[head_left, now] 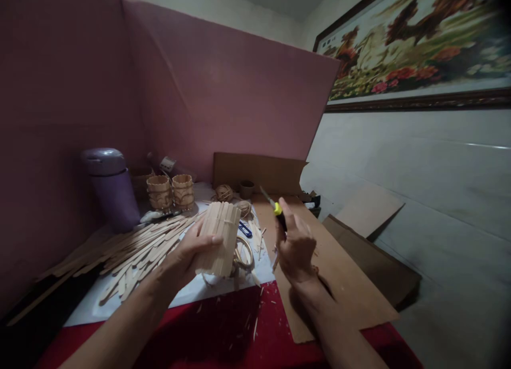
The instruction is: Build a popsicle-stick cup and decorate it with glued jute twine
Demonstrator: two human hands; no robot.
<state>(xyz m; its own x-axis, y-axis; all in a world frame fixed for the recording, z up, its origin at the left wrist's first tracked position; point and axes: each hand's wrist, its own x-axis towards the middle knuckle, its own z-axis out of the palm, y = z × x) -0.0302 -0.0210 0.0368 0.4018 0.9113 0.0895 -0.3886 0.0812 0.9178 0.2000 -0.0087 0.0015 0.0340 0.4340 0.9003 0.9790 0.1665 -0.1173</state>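
My left hand (191, 250) grips a cup-like piece made of upright flat wooden sticks (224, 230), thumb across its near face. It is tilted over the white sheet. My right hand (296, 245) is closed round a tool with a black and yellow handle (278, 209). Its narrow grey blade points up and left, apart from the wooden piece; whether it is a knife or a file I cannot tell. Between the hands lie gold-handled scissors (248, 253), partly hidden, and a blue box cutter (245, 229).
Loose wooden sticks (138, 252) fan out at left. Behind them stand two decorated wooden cups (182, 193) and a purple flask (114, 193). Twine (223, 193) and a small dark pot (246, 188) sit farther back. Brown cardboard (339, 273) covers the right side; shavings dot the red cloth (223, 326).
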